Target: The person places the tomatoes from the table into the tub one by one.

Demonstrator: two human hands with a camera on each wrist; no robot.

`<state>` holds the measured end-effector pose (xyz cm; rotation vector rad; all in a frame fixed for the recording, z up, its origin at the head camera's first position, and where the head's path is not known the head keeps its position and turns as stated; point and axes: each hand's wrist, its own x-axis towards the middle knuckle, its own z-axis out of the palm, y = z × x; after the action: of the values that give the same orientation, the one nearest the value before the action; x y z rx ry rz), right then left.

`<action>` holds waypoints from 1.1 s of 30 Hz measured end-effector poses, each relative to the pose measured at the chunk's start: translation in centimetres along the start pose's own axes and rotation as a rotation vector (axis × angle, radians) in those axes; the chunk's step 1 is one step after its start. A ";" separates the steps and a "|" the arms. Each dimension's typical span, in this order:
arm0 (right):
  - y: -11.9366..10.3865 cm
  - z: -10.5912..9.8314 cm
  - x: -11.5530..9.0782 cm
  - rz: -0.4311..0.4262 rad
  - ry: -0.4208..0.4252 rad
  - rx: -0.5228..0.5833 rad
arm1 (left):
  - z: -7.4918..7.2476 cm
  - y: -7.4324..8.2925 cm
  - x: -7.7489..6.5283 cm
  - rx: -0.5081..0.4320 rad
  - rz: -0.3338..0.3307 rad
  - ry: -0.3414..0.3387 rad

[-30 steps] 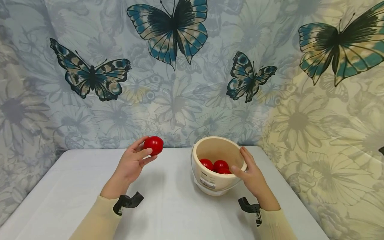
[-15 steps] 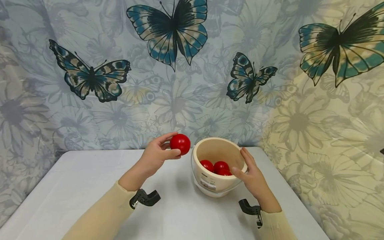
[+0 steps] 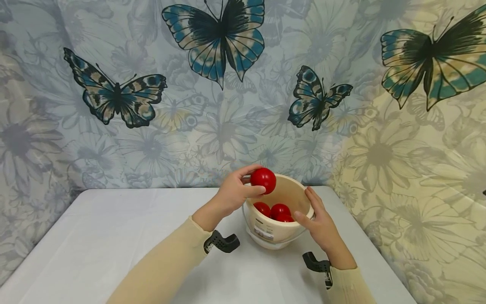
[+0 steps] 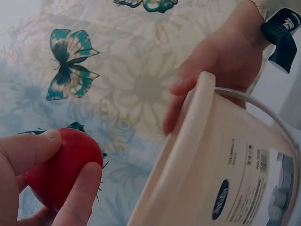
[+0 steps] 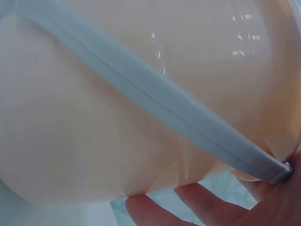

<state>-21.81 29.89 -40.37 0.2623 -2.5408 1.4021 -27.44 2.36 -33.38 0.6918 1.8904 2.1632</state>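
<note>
My left hand (image 3: 235,191) pinches a red tomato (image 3: 263,180) between thumb and fingers, over the left part of the bucket's mouth. Thin dark sepals stick out at the tomato's side in the left wrist view. The cream bucket (image 3: 262,231) stands tilted toward me, with several tomatoes (image 3: 280,210) lying inside. At the bucket's right side, my right hand (image 3: 320,219) grips the rim, thumb over the inside and fingers around the outer wall. In the right wrist view the fingertips (image 5: 143,207) press along the wall beside the pale handle (image 5: 155,89).
A white-covered table (image 3: 114,236) carries the bucket near its back right. Behind the table hangs a cloth (image 3: 224,135) printed with butterflies and flowers. Both wrists wear black camera mounts (image 3: 224,242). A printed label (image 3: 263,231) is on the bucket's front.
My left hand has carried the tomato rightward, from over the table's left part to above the bucket's mouth. The right hand and the bucket have stayed in place.
</note>
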 end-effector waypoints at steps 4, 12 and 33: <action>-0.1 0.1 0.0 0.006 0.003 -0.003 | 1.1 -0.6 0.5 0.014 -0.022 -0.002; -0.1 0.0 0.0 -0.001 -0.001 0.003 | 2.2 -1.8 1.3 0.100 -0.026 0.023; 0.0 -0.1 0.0 -0.013 -0.003 -0.017 | 2.6 -2.7 1.4 0.246 -0.035 0.051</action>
<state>-21.77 29.97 -40.29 0.2774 -2.5478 1.3759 -27.89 5.76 -35.43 0.6448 2.2017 1.9647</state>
